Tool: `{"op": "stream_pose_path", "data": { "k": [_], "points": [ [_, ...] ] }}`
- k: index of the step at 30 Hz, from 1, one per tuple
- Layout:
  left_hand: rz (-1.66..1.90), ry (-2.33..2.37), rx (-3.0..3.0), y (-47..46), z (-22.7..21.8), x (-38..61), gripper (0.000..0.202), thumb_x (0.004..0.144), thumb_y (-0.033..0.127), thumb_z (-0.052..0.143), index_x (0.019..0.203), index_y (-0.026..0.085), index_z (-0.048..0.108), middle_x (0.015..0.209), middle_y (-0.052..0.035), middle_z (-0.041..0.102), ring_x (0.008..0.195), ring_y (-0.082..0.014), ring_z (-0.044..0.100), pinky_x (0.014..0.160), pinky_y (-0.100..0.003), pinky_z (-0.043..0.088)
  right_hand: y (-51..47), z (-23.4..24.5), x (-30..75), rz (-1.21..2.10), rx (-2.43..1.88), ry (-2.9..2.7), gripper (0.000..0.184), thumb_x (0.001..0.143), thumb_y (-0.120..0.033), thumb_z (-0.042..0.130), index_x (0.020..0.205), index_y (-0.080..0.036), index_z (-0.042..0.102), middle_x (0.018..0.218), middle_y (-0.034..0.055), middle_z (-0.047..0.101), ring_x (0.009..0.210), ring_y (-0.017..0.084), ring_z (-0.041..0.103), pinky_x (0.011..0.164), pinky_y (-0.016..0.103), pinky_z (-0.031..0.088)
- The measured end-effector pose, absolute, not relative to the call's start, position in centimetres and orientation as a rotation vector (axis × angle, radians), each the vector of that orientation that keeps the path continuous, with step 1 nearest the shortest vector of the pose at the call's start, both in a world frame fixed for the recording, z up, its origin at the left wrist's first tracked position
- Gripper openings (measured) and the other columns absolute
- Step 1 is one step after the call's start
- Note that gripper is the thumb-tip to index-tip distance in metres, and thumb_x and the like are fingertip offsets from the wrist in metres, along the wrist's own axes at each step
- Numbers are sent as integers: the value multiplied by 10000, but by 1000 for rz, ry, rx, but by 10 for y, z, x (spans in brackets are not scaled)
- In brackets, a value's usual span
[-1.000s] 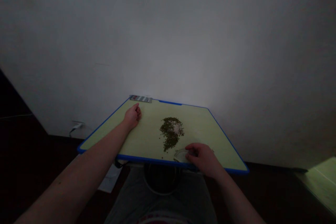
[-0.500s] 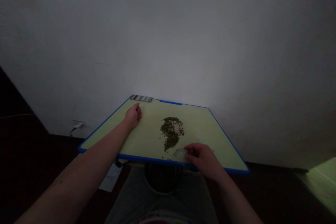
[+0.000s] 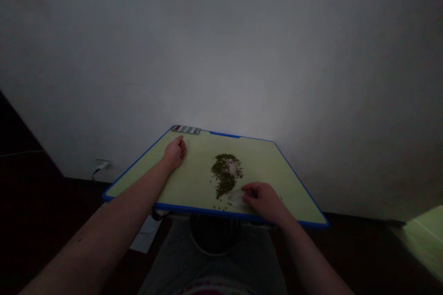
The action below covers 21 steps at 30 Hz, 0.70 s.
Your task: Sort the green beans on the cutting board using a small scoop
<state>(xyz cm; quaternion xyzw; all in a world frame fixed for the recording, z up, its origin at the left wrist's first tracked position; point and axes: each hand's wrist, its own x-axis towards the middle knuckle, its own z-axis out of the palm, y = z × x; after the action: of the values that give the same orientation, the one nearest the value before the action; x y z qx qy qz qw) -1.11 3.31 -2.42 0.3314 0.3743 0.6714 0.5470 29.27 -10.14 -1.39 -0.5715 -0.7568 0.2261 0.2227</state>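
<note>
A pile of small dark green grains (image 3: pixel 225 174) mixed with some pale ones lies in the middle of a light green tabletop with a blue rim (image 3: pixel 194 209). My right hand (image 3: pixel 263 199) rests near the table's front edge, fingers curled onto a small clear round dish (image 3: pixel 236 198) just below the pile. My left hand (image 3: pixel 175 152) lies on the table at the far left with its fingers loosely curled; nothing shows in it.
A small striped flat object (image 3: pixel 186 129) lies at the table's far left corner against the white wall. Below the table are a round dark thing with a pale rim (image 3: pixel 212 239) and my grey-clad lap. A plug and cable (image 3: pixel 101 166) sit at the wall's foot.
My right hand has slid the clear dish a little farther onto the table, toward the grain pile. My left hand has stayed put.
</note>
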Motion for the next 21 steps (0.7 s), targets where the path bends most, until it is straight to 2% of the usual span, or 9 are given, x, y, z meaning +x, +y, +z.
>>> {"op": "stream_pose_path", "data": {
  "k": [11, 21],
  "points": [
    [1594, 911, 779, 34, -23, -10, 336, 716, 367, 461, 482, 197, 289, 350, 70, 260, 278, -59, 228, 306, -227, 122, -113, -9, 288, 696, -1545, -2090, 298, 653, -274, 547, 916, -176, 647, 758, 41, 650, 666, 145, 569, 613, 244, 419],
    [1592, 923, 780, 32, -22, -9, 344, 726, 362, 447, 473, 198, 281, 346, 68, 255, 276, -60, 222, 308, -227, 121, -118, -12, 292, 826, -1506, -2035, 293, 656, -274, 558, 918, -169, 634, 714, 33, 642, 625, 139, 564, 561, 235, 412]
  ]
}}
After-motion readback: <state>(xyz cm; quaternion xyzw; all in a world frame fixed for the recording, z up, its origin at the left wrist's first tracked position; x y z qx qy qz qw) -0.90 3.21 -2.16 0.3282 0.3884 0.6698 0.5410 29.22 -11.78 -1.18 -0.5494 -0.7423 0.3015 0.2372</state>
